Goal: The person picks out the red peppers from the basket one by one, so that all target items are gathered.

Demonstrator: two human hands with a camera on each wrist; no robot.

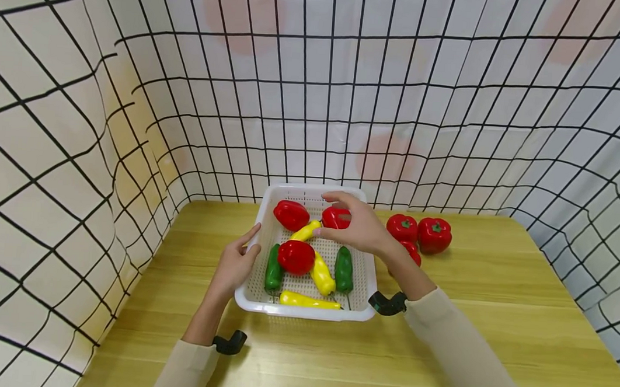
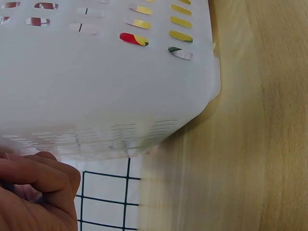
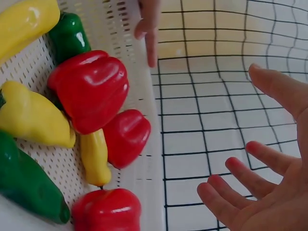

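A white plastic basket [image 1: 304, 312] stands on the table, holding red bell peppers, long yellow peppers and green peppers. My left hand [image 1: 235, 265] holds its left rim, thumb at the rim and fingers against the outer wall; curled fingers [image 2: 53, 178] show in the left wrist view. Over the basket's back right part is my right hand [image 1: 362, 225], thumb and fingers spread with nothing between them. Just beyond it a red bell pepper [image 1: 333, 217] is partly hidden. Another red bell pepper [image 1: 296, 257] lies on a green pepper [image 1: 274, 271] and a yellow pepper [image 1: 322, 276].
To the basket's right, red bell peppers [image 1: 434, 235] sit in a group on the wooden table [image 1: 493, 320], one partly behind my right forearm. A black wire grid [image 1: 303, 120] encloses the table's back and sides. Dark wrist mounts [image 1: 388, 303] sit on both wrists.
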